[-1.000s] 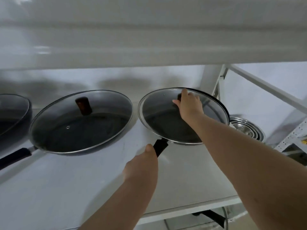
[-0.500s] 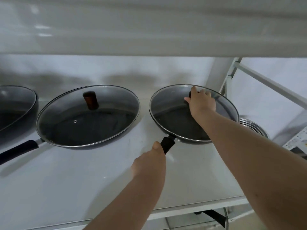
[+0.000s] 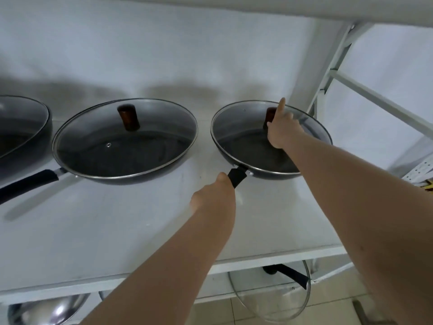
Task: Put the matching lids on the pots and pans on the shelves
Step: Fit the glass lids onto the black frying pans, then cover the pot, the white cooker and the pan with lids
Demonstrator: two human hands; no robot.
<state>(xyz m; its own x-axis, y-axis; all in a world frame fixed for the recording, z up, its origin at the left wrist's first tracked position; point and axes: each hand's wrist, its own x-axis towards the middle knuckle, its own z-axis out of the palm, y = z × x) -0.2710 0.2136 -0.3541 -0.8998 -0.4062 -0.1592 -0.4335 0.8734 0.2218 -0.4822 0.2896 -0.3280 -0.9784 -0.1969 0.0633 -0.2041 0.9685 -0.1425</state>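
Observation:
A dark frying pan (image 3: 264, 171) stands on the right of the white shelf (image 3: 117, 231), with a glass lid (image 3: 243, 134) resting on it. My left hand (image 3: 213, 198) grips the pan's black handle (image 3: 237, 176). Over the lid, my right hand (image 3: 280, 127) is beside the brown knob (image 3: 270, 113), fingers spread and index finger raised, not closed on the knob. To the left sits a second pan (image 3: 124, 146), covered by a glass lid with a brown knob (image 3: 128, 117).
A third dark pan (image 3: 21, 130) is cut off at the left edge. Below the shelf, a loose glass lid (image 3: 269, 299), a black handle (image 3: 293, 275) and a steel bowl (image 3: 46, 308) show. The white rack frame (image 3: 332, 73) rises at the right.
My right hand has let go of the lid's knob and spread its fingers. The lid now sits flat on the right pan. My left hand stays on the handle.

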